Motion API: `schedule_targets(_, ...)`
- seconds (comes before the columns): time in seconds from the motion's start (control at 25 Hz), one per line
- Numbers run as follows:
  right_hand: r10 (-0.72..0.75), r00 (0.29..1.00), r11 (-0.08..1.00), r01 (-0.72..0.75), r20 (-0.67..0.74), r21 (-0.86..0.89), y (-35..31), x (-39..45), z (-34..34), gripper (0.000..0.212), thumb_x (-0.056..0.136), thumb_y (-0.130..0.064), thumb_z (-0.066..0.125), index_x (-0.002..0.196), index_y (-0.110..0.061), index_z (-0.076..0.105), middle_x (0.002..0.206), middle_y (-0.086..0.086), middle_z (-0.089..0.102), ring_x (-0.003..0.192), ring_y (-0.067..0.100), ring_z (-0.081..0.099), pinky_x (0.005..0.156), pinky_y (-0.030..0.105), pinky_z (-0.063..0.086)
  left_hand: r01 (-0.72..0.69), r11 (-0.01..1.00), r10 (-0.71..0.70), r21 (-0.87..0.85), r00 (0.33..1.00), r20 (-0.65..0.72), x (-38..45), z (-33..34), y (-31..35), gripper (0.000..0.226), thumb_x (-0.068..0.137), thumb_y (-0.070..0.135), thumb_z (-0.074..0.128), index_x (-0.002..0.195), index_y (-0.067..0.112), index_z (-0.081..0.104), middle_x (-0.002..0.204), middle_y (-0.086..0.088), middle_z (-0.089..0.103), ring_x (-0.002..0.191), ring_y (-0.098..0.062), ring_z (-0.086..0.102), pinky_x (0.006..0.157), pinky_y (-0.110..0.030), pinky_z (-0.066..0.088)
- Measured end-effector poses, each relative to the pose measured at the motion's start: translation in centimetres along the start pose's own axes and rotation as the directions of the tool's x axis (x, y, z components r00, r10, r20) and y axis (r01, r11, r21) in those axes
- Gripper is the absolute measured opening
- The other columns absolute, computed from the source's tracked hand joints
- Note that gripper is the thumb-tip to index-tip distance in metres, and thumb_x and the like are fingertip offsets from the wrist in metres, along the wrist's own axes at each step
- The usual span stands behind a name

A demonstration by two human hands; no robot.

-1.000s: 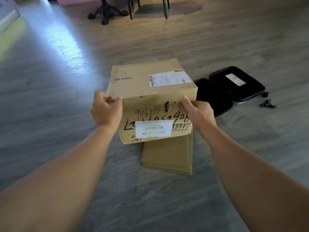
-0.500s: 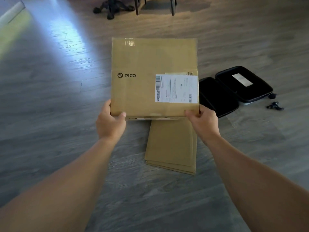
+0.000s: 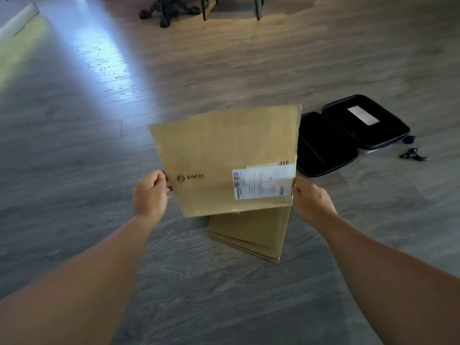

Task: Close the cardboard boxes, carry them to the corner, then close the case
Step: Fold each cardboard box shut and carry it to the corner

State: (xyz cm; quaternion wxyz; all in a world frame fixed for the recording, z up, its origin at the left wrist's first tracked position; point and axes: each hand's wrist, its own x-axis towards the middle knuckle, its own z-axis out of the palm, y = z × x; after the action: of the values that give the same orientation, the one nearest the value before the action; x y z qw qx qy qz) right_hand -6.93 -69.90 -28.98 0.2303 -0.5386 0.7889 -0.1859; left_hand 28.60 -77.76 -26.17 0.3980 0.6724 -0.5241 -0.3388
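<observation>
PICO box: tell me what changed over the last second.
The PICO box was turned over in both hands: first its handwritten side faced the camera, now the logo and shipping-label side does, tilted. The left hand and right hand kept gripping its side edges. The flat cardboard on the floor and the open black case stayed put.

The cardboard box [image 3: 224,155] between my hands is matt brown corrugated card with a white paper label [image 3: 263,181]. The flattened cardboard [image 3: 251,232] beneath looks the same. The floor [image 3: 224,70] is smooth wood-grain plank with a sheen; the case [image 3: 348,133] is matt black.
</observation>
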Motion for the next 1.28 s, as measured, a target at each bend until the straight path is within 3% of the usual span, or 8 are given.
schedule_targets(0.28, 0.041, 0.999, 0.949, -0.042, 0.010, 0.312, 0.9, -0.2, -1.7, 0.027, 0.091, -0.016, 0.043, 0.072, -0.025, 0.060, 0.067, -0.010, 0.065, 0.066, 0.023, 0.057, 0.055, 0.039, 0.048, 0.003, 0.997, 0.013, -0.082, 0.980, 0.201, -0.2, -0.5, -0.9, 0.037, 0.098, 0.005, 0.054, 0.081, 0.025, 0.080, 0.084, -0.002, 0.076, 0.078, -0.022, 0.067, 0.062, -0.034, 0.058)
schedule_targets(0.4, 0.085, 0.994, 0.846, -0.107, 0.065, 0.522, 1.2, 0.5, -2.4, 0.022, 0.089, -0.017, 0.049, 0.088, -0.003, 0.065, 0.089, 0.018, 0.069, 0.083, 0.032, 0.067, 0.077, 0.049, 0.059, -0.048, 0.996, 0.067, -0.069, 0.950, 0.305, 0.4, -1.0, -1.1, 0.013, 0.094, 0.022, 0.070, 0.097, 0.014, 0.079, 0.085, 0.001, 0.077, 0.086, -0.014, 0.072, 0.090, -0.044, 0.058)
schedule_targets(0.56, -0.031, 0.997, 0.910, 0.002, 0.064, 0.414, 1.7, 0.1, -2.9, 0.020, 0.097, -0.033, 0.059, 0.103, -0.045, 0.074, 0.090, -0.018, 0.072, 0.090, 0.006, 0.066, 0.083, 0.035, 0.056, -0.402, 0.768, 0.214, 0.499, 0.895, 0.392, -0.8, -1.8, -1.1, 0.065, 0.070, 0.074, 0.070, 0.110, 0.024, 0.076, 0.114, 0.010, 0.074, 0.104, -0.007, 0.067, 0.090, -0.026, 0.052)
schedule_targets(0.76, -0.089, 0.995, 0.985, 0.082, 0.040, 0.152, 1.4, -0.3, -2.2, 0.058, 0.094, -0.034, 0.066, 0.148, -0.035, 0.045, 0.138, -0.013, 0.060, 0.124, 0.014, 0.057, 0.099, 0.030, 0.043, -0.445, 0.696, 0.288, 0.563, 0.892, 0.349, -1.8, -0.6, -1.1, 0.073, 0.076, 0.049, 0.082, 0.132, 0.007, 0.063, 0.137, -0.003, 0.062, 0.118, -0.024, 0.064, 0.100, -0.036, 0.050)
schedule_targets(0.88, -0.293, 0.955, 0.956, 0.294, -0.049, 0.014, -0.7, -0.2, -1.5, 0.051, 0.094, -0.021, 0.063, 0.142, -0.028, 0.049, 0.147, -0.008, 0.049, 0.125, 0.024, 0.056, 0.095, 0.029, 0.041, -0.512, 0.691, 0.347, 0.510, 0.855, 0.386, -2.7, 0.3, -0.8, 0.054, 0.083, 0.031, 0.079, 0.129, 0.006, 0.063, 0.135, -0.009, 0.062, 0.122, -0.032, 0.059, 0.103, -0.037, 0.044)
schedule_targets(1.0, -0.332, 0.943, 0.940, 0.327, -0.034, -0.099, -3.7, -0.7, 0.7, 0.046, 0.098, -0.024, 0.059, 0.142, -0.019, 0.052, 0.149, 0.003, 0.048, 0.138, 0.025, 0.041, 0.110, 0.048, 0.040, -0.586, 0.621, 0.388, 0.520, 0.807, 0.446, -3.3, 1.3, 0.1, 0.056, 0.090, 0.021, 0.063, 0.144, 0.017, 0.049, 0.141, -0.008, 0.052, 0.133, -0.033, 0.044, 0.114, -0.044, 0.035)
schedule_targets(1.12, -0.378, 0.925, 0.895, 0.356, -0.032, -0.267, -5.7, -1.9, 2.9, 0.040, 0.102, -0.020, 0.049, 0.140, -0.033, 0.051, 0.156, 0.003, 0.039, 0.146, 0.029, 0.027, 0.112, 0.066, 0.026, -0.669, 0.520, 0.350, 0.531, 0.734, 0.582, -3.8, 2.6, 0.9, 0.068, 0.091, 0.010, 0.049, 0.151, 0.037, 0.035, 0.154, -0.001, 0.033, 0.147, -0.032, 0.020, 0.118, -0.061, 0.021)
schedule_targets(1.28, -0.468, 0.876, 0.769, 0.467, 0.113, -0.437, -6.6, -2.7, 4.0, 0.050, 0.101, -0.020, 0.042, 0.146, -0.042, 0.042, 0.164, 0.005, 0.019, 0.151, 0.033, 0.011, 0.112, 0.073, 0.013, -0.765, 0.321, 0.287, 0.558, 0.640, 0.713, -4.4, 4.1, 1.5, 0.072, 0.094, 0.003, 0.041, 0.155, 0.041, 0.027, 0.167, 0.007, 0.003, 0.153, -0.027, -0.006, 0.120, -0.062, 0.005)
